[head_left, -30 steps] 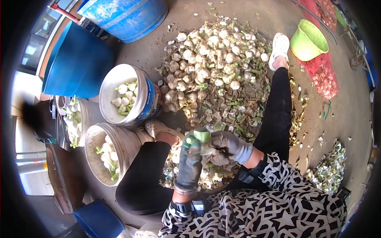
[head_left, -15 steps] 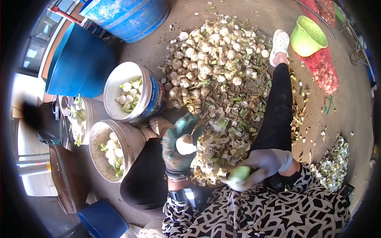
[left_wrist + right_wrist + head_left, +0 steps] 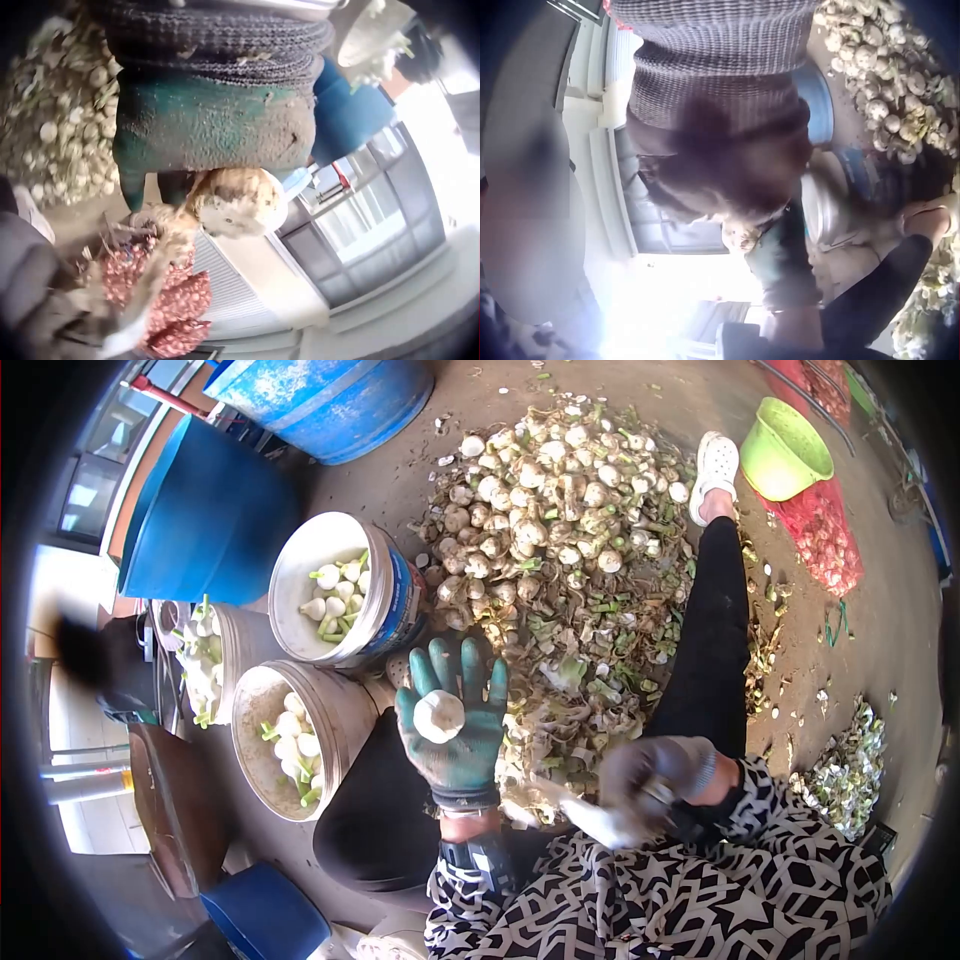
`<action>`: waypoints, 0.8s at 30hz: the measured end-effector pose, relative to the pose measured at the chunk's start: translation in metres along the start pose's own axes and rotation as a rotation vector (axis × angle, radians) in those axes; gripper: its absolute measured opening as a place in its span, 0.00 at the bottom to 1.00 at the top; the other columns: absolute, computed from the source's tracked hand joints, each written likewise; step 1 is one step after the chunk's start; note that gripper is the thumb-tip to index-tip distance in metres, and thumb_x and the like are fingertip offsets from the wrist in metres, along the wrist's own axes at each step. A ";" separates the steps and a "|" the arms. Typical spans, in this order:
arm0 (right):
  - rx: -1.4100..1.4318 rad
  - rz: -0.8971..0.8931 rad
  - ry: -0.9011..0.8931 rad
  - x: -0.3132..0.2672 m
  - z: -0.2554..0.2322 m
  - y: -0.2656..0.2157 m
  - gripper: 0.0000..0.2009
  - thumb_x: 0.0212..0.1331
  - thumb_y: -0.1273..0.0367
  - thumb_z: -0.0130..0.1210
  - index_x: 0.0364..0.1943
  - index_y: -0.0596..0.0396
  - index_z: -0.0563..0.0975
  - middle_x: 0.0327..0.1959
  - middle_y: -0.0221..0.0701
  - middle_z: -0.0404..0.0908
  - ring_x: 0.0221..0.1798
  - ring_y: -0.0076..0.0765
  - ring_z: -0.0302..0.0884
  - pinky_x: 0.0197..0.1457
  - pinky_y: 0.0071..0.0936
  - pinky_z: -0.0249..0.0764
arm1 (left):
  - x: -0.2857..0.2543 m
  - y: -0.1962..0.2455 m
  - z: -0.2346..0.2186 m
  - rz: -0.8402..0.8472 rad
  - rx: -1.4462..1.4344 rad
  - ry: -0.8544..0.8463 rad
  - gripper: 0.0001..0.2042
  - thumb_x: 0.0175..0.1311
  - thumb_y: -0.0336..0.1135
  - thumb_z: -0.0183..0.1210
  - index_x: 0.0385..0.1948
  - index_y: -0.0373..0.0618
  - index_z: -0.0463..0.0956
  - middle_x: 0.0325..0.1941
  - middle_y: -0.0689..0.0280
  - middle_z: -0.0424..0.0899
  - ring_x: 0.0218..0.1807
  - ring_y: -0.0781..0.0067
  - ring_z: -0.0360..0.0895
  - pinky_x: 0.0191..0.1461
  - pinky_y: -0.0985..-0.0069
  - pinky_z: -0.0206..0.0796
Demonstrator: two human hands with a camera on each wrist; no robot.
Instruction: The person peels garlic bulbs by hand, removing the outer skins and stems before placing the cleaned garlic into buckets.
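Note:
Palm up, fingers straight and spread, my gloved left hand (image 3: 455, 740) bears a white bulb (image 3: 438, 717). The left wrist view shows the bulb's pale flat face (image 3: 232, 214) below the green glove (image 3: 214, 124). My gloved right hand (image 3: 655, 770) is blurred, its fingers curled round a pale blurred object (image 3: 600, 822), too smeared to identify. In the right wrist view the bulb (image 3: 740, 236) appears just beyond the dark right glove (image 3: 720, 157), whose fingertips are hidden.
A bulb heap (image 3: 560, 490) with trimmings lies ahead. Pale buckets (image 3: 285, 590) holding trimmed bulbs stand left, near blue tubs (image 3: 200, 520). The outstretched leg (image 3: 705, 630), green bucket (image 3: 787, 450) and red net bag (image 3: 828, 545) are right.
The left hand has spread its fingers flat under the bulb. The hands parted after the first frame, the right moving down and right; the green piece seen at its fingers no longer shows.

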State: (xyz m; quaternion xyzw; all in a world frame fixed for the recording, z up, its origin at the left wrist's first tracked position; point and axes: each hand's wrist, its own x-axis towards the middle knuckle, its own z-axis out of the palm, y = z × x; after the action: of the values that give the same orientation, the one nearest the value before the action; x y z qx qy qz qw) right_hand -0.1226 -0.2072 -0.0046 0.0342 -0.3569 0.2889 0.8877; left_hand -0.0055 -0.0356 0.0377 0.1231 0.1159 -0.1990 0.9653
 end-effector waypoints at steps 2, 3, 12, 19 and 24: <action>-0.251 0.072 0.093 0.023 0.039 -0.022 0.17 0.65 0.64 0.55 0.48 0.68 0.75 0.32 0.38 0.79 0.26 0.26 0.74 0.26 0.18 0.69 | 0.010 0.001 -0.010 0.032 0.036 0.089 0.21 0.66 0.51 0.49 0.57 0.55 0.72 0.61 0.67 0.76 0.65 0.58 0.68 0.69 0.45 0.53; 0.073 0.198 0.072 0.011 0.022 -0.017 0.15 0.64 0.64 0.56 0.46 0.63 0.77 0.30 0.32 0.78 0.25 0.26 0.72 0.30 0.25 0.70 | 0.015 0.005 -0.019 0.045 0.090 0.108 0.21 0.65 0.50 0.51 0.57 0.55 0.72 0.60 0.67 0.77 0.64 0.59 0.69 0.67 0.47 0.56; -1.821 1.514 1.126 0.008 -0.110 -0.083 0.19 0.60 0.51 0.46 0.39 0.49 0.80 0.41 0.38 0.83 0.44 0.48 0.81 0.50 0.43 0.74 | 0.059 0.077 -0.003 0.248 0.170 0.201 0.36 0.63 0.52 0.56 0.67 0.37 0.55 0.69 0.50 0.62 0.72 0.57 0.57 0.70 0.59 0.55; -2.019 1.678 1.327 0.007 -0.309 -0.131 0.24 0.59 0.65 0.52 0.61 0.44 0.65 0.63 0.35 0.70 0.51 0.55 0.78 0.52 0.47 0.73 | 0.076 0.029 -0.087 -0.140 0.399 0.246 0.25 0.67 0.53 0.50 0.57 0.43 0.71 0.57 0.58 0.77 0.56 0.57 0.75 0.61 0.62 0.66; -1.809 1.081 1.544 -0.016 -0.285 -0.116 0.23 0.55 0.62 0.58 0.57 0.45 0.69 0.51 0.39 0.78 0.51 0.49 0.79 0.48 0.40 0.75 | 0.084 -0.002 -0.130 -0.028 1.141 0.335 0.22 0.67 0.41 0.57 0.59 0.43 0.68 0.53 0.63 0.76 0.51 0.71 0.75 0.56 0.74 0.66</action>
State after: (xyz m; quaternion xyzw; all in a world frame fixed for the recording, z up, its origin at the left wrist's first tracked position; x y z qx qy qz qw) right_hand 0.1058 -0.2354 -0.2103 -0.8917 0.2064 0.2113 0.3431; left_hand 0.0459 -0.0298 -0.1082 0.6506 0.1429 -0.2204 0.7126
